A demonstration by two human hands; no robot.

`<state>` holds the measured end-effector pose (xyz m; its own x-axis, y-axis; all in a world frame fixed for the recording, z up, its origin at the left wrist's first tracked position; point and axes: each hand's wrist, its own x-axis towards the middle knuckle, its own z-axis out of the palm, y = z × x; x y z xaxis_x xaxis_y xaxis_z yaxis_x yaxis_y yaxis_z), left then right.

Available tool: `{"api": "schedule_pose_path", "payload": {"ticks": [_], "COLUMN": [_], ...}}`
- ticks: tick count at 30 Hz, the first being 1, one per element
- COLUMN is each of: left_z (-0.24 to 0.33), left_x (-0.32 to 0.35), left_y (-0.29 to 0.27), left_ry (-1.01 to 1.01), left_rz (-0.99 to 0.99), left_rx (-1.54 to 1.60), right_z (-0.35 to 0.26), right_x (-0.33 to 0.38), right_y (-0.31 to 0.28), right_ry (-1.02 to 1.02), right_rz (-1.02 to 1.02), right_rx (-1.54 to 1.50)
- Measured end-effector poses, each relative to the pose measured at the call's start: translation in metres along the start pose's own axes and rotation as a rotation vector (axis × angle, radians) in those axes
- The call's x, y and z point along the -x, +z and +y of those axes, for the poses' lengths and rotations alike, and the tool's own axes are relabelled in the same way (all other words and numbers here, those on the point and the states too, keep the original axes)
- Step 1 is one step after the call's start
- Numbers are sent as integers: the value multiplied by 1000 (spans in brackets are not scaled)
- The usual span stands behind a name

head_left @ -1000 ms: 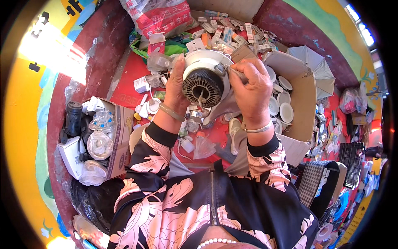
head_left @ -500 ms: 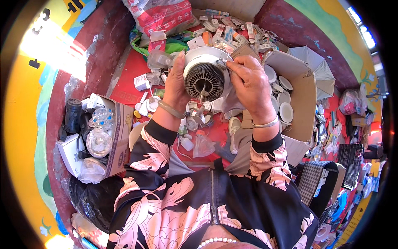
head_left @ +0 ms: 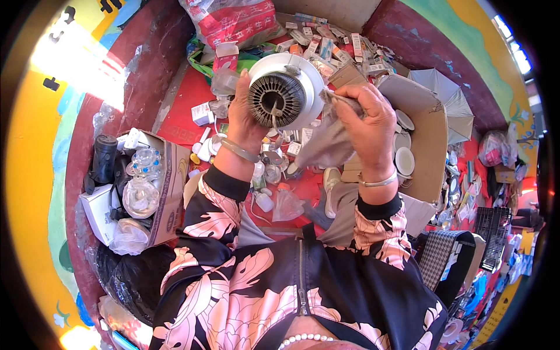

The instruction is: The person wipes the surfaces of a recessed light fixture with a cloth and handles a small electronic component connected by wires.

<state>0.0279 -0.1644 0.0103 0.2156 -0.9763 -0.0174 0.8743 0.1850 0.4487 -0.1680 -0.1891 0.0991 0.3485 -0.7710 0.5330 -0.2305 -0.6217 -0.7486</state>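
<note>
My right hand [head_left: 370,119] has just drawn back from the rim of the round light fixture [head_left: 286,87], where half a second ago its fingers were at the grey clip [head_left: 291,70]; that clip now sits nearer the top, and the fixture has shifted to my left. For the work in hand, I take this to mean that my left hand [head_left: 244,119] alone bears the fixture, its thumb along the left edge and its fingers mostly hidden beneath. My right thumb and fingertips pinch a grey cloth [head_left: 328,140] that hangs down toward the left; its upper tip comes so near the white rim that I can't say whether they touch. The fixture is up in front of me, black fins tilted my way, over the red floor covering [head_left: 178,119]. As for writing, large characters stand out on the red-and-white sack [head_left: 236,23] ahead, a purplish printed mark shows on the side of the carton [head_left: 175,181] to my left, and the little white box [head_left: 202,114] near my left hand carries fine print. The heap of small packets [head_left: 356,46] at the back is lettered too, but far too small for me to make out.
</note>
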Motion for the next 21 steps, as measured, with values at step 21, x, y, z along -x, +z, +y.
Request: {"api": "schedule_pose_path", "payload": {"ticks": [21], "left_z": [-4], "left_x": [7], "left_y": [16], "left_ry": [100], "left_rz": [5], "left_rx": [-106], "right_z": [17], "right_x": [5], "right_y": [19], "right_ry": [-185], "right_rz": [-58], "right_rx": [-9]}}
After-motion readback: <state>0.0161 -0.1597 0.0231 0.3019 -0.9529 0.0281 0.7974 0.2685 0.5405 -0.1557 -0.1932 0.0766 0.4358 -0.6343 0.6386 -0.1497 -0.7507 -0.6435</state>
